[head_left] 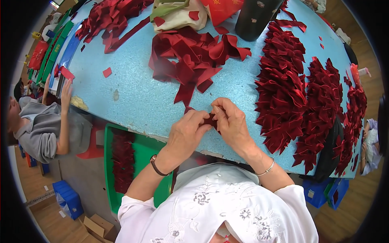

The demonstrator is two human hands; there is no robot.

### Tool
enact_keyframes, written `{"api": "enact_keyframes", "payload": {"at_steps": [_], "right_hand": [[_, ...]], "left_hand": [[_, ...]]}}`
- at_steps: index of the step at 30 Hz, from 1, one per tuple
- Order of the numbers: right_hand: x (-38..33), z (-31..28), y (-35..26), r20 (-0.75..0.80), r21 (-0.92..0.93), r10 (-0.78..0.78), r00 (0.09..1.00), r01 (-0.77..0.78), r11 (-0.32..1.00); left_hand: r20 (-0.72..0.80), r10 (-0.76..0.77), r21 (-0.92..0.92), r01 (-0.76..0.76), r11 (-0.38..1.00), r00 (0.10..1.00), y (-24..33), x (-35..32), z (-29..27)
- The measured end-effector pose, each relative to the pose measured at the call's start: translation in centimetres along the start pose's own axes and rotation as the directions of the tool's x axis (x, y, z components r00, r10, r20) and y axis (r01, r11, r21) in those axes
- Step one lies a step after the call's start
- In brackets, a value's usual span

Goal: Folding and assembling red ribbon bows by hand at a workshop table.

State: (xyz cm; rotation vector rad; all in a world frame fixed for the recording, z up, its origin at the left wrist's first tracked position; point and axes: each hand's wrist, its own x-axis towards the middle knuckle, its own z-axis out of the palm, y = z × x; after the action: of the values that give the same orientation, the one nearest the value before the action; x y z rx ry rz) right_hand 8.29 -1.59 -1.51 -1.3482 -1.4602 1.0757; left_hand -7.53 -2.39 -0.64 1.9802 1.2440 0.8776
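Note:
Close to the table's front edge, my left hand [184,132] and my right hand [233,124] meet over a dark red ribbon [210,120], fingers and thumbs pinched on it from both sides. Most of the ribbon is covered by my fingers, so its fold cannot be made out. Just beyond my hands lies a loose heap of dark red velvety ribbon pieces [186,52], one tail reaching toward my left hand. Folded red ribbon pieces stand packed in a long row [281,87] to the right, with another such row [320,109] beside it.
A black cylinder [256,20] and a cream bag [182,16] stand at the back of the blue table [129,85]. A green tray [152,150] holding red pieces sits below the edge on the left. Another person [38,129] works at far left.

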Motion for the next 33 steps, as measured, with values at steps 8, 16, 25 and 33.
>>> {"api": "enact_keyframes", "payload": {"at_steps": [8,16,25,33], "right_hand": [[0.1,-0.2,1.6,-0.047,-0.113,-0.180,0.983,0.173,0.978],[-0.7,-4.6,-1.7,0.044,0.561,0.193,0.980,-0.184,0.807],[-1.0,-1.8,-2.4,0.143,0.275,0.068,0.987,-0.106,0.956],[-0.3,-0.4,-0.8,0.165,0.123,0.156,0.974,-0.177,0.976]], "left_hand": [[0.081,-0.053,0.174,0.038,0.984,0.995,1.3,-0.2,-1.7],[0.010,-0.437,-0.348,0.413,0.842,0.899,1.2,-1.0,-7.7],[-0.084,-0.042,-0.139,0.030,0.990,0.996,2.2,-1.4,-2.6],[-0.052,0.021,0.030,-0.020,0.999,0.998,0.3,0.1,0.1]]}}
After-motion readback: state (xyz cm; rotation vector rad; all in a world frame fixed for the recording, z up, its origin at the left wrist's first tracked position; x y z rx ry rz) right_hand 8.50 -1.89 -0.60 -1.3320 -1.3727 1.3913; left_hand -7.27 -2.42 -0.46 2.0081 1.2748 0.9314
